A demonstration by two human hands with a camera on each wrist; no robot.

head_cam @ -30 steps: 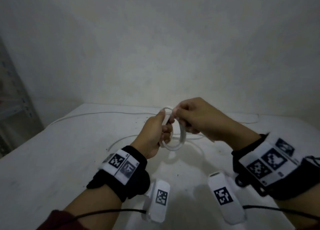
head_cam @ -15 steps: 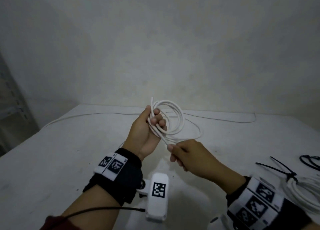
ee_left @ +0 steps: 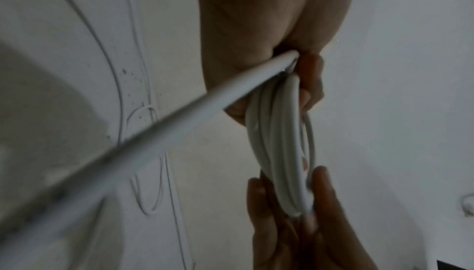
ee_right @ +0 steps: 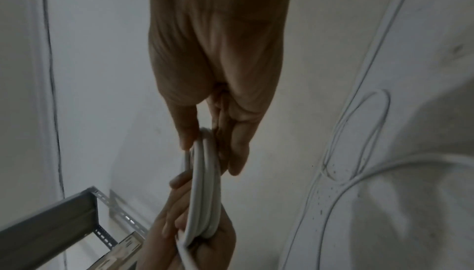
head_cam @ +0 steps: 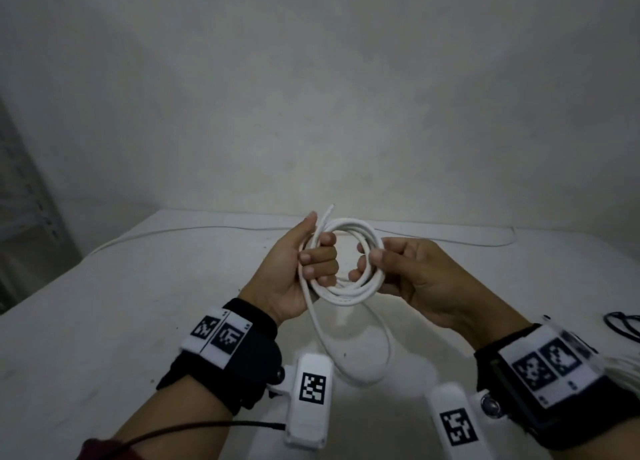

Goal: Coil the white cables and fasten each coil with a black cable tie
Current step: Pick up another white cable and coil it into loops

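Note:
A white cable coil (head_cam: 349, 295) of several loops hangs in the air above the white table (head_cam: 104, 321). My left hand (head_cam: 308, 262) grips the coil's left side, fingers curled round the strands. My right hand (head_cam: 388, 269) pinches the coil's right side between thumb and fingers. A loose length of the same cable (head_cam: 374, 373) drops from the left hand and loops on the table below. In the left wrist view the coil (ee_left: 279, 142) runs edge-on from my left hand to the right hand's fingers (ee_left: 320, 189). The right wrist view shows the coil (ee_right: 205, 183) edge-on too.
Another white cable (head_cam: 450, 240) lies along the table's far edge by the wall. Black cable ties (head_cam: 623, 324) lie at the right edge. White strands (head_cam: 623, 366) show beside my right wrist. A grey metal shelf (ee_right: 64, 213) stands left of the table.
My right hand rose from below the coil, bringing cable up, and now pinches the coil's right side. The coil has gained a loop, and the left hand keeps its grip.

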